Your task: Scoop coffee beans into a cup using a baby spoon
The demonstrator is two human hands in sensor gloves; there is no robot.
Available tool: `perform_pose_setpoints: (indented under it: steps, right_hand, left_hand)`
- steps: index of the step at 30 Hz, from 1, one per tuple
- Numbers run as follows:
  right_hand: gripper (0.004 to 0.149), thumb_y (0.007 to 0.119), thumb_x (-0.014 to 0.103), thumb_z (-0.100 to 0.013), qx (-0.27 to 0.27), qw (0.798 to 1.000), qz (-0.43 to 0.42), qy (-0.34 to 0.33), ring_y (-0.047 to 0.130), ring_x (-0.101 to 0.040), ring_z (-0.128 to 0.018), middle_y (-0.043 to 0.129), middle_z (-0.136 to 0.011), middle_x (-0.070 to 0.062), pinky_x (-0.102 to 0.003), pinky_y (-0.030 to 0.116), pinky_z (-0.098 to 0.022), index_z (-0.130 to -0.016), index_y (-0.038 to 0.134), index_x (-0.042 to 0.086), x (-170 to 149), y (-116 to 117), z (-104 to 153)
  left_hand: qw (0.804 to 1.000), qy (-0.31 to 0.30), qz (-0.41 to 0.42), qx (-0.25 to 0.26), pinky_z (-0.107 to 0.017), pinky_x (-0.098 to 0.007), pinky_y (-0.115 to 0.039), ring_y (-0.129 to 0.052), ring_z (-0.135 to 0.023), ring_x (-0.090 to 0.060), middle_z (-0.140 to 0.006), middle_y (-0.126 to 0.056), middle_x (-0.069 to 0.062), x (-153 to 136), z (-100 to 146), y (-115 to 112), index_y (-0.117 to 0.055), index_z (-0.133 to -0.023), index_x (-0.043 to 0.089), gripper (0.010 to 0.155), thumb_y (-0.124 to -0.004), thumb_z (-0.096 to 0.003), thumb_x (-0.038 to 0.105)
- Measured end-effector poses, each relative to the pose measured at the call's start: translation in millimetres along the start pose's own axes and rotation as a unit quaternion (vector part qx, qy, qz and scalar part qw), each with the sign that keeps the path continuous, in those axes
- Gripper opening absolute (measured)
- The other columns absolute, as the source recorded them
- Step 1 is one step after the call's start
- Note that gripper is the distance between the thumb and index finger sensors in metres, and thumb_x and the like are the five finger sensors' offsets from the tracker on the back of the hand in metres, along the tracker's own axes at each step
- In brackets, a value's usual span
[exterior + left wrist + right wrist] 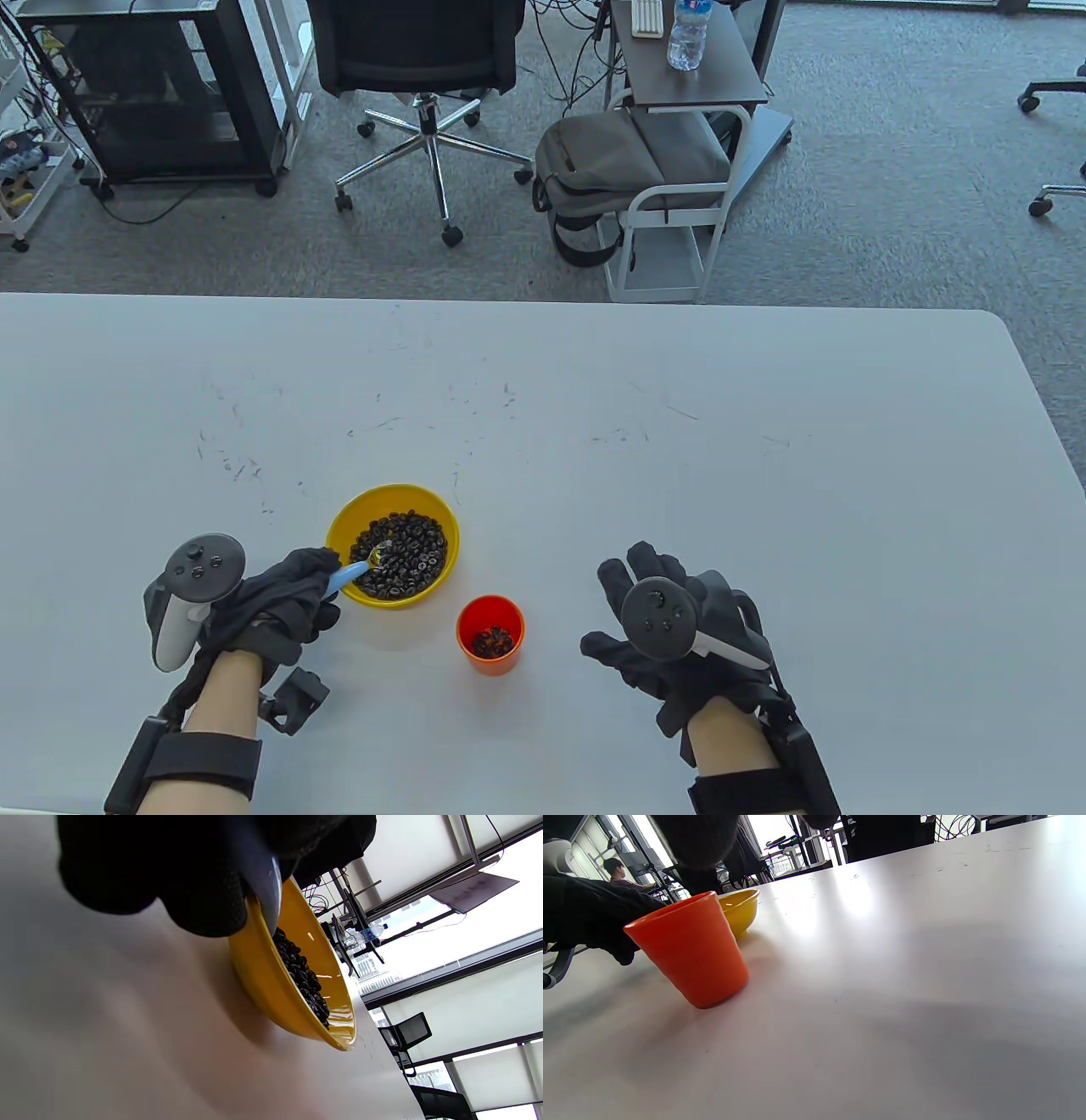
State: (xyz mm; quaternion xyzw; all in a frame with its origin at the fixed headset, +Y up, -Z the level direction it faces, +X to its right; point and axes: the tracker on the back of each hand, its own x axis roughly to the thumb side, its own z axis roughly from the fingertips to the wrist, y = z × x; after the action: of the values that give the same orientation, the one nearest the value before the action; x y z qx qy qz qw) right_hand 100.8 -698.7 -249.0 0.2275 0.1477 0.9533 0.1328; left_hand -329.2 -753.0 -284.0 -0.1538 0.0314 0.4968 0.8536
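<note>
A yellow bowl holds dark coffee beans near the table's front left; it also shows in the left wrist view and the right wrist view. My left hand grips the blue handle of a baby spoon, whose tip lies in the beans. The handle shows in the left wrist view. An orange cup with a few beans stands right of the bowl, also seen in the right wrist view. My right hand rests flat on the table, right of the cup, holding nothing.
The white table stretches far and right of the bowl and cup. Beyond its far edge stand an office chair, a black cabinet and a small cart with a grey bag.
</note>
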Motion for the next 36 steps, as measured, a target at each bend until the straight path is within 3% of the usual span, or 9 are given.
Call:
perform_pose_setpoints:
  steps: [18, 27, 36]
  right_hand:
    - [0.083, 0.065, 0.057, -0.058, 0.003, 1.0, -0.004, 0.001, 0.032, -0.067, -0.092, 0.022, -0.111, -0.04, -0.075, 0.041, -0.064, -0.112, 0.034, 0.001, -0.7, 0.1, 0.2]
    - [0.083, 0.065, 0.057, -0.058, 0.002, 1.0, -0.005, 0.0, 0.031, -0.067, -0.092, 0.022, -0.111, -0.04, -0.075, 0.041, -0.064, -0.112, 0.034, 0.002, -0.9, 0.0, 0.0]
    - [0.083, 0.065, 0.057, -0.058, 0.003, 1.0, -0.006, 0.0, 0.032, -0.067, -0.092, 0.022, -0.111, -0.04, -0.075, 0.041, -0.064, -0.112, 0.034, 0.001, -1.0, 0.2, -0.3]
  left_hand:
    - [0.994, 0.026, 0.103, 0.003, -0.043, -0.054, -0.084, -0.097, -0.055, -0.038, -0.087, -0.079, -0.035, -8.8, 2.2, 6.2, -0.069, -0.102, 0.0, 0.046, -0.062, -0.0582, 0.011]
    - [0.989, -0.008, 0.148, 0.02, -0.045, -0.054, -0.084, -0.097, -0.057, -0.038, -0.089, -0.078, -0.034, -3.5, 8.1, 16.5, -0.068, -0.102, 0.001, 0.045, -0.061, -0.0585, 0.011]
    - [0.99, -0.036, 0.134, -0.009, -0.045, -0.055, -0.084, -0.097, -0.057, -0.038, -0.089, -0.078, -0.034, 7.7, 8.2, 10.1, -0.069, -0.102, 0.001, 0.045, -0.061, -0.0585, 0.011]
